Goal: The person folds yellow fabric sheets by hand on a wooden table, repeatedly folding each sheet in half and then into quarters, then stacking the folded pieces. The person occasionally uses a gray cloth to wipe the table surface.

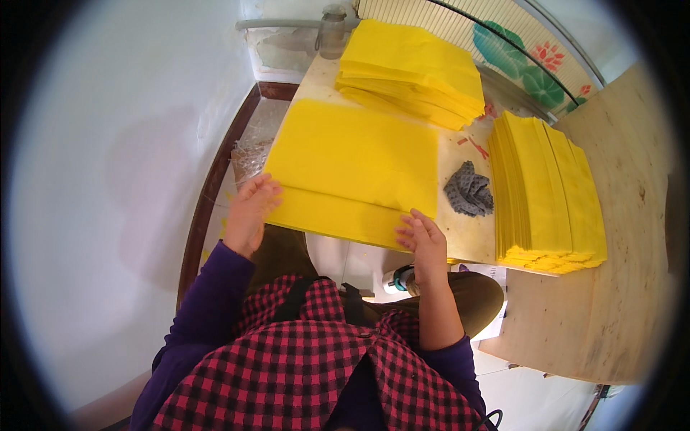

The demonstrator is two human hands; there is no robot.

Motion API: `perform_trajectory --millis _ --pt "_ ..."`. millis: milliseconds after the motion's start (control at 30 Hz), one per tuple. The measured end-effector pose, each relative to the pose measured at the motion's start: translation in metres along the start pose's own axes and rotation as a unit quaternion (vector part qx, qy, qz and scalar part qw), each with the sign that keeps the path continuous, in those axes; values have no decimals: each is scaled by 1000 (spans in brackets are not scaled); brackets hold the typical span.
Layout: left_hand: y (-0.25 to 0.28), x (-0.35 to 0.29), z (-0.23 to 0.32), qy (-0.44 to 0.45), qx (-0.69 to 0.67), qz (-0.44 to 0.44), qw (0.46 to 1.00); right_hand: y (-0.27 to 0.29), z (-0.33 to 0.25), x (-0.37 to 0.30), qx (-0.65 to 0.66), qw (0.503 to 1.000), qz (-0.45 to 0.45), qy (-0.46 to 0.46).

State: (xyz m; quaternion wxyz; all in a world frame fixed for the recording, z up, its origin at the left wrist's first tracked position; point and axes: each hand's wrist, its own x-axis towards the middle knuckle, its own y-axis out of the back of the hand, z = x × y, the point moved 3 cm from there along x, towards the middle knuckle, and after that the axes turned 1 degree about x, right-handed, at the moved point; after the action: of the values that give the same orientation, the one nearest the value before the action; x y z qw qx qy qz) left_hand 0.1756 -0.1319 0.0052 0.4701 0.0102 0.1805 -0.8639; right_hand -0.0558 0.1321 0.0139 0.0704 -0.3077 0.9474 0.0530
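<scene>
A yellow, cloth-like sheet (pixel 352 147) lies flat on the small table in front of me, with a fold line running across it close to the near edge. The near strip (pixel 323 213) below that line reaches the table's front edge. At the sheet's left edge, beside the end of the fold line, my left hand (pixel 251 212) has its fingers stretched out over the yellow material. My right hand (pixel 424 241) is at the near right corner, fingers apart and touching or just above the strip. Neither hand is closed around anything. Whether more layers lie under the sheet I cannot tell.
Behind the sheet stands a thick yellow stack (pixel 410 68), with a dark clear jar (pixel 332 32) beside it. Another tall yellow stack (pixel 546 194) is on the right. A grey crumpled cloth (pixel 469 189) and red scraps (pixel 476 147) lie between. A white wall (pixel 136 158) borders the left.
</scene>
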Motion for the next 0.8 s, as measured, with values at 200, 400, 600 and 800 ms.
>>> perform_trajectory --millis 200,400,600,800 --pt "-5 -3 -8 180 -280 30 942 18 8 1 314 931 38 -180" --pt "6 13 5 185 -263 2 947 43 11 23 267 940 63 -204" --pt "17 33 14 214 -191 -14 958 55 5 46 157 962 11 -223" --pt "17 56 31 242 -143 -86 956 64 -3 61 54 973 -27 -223"
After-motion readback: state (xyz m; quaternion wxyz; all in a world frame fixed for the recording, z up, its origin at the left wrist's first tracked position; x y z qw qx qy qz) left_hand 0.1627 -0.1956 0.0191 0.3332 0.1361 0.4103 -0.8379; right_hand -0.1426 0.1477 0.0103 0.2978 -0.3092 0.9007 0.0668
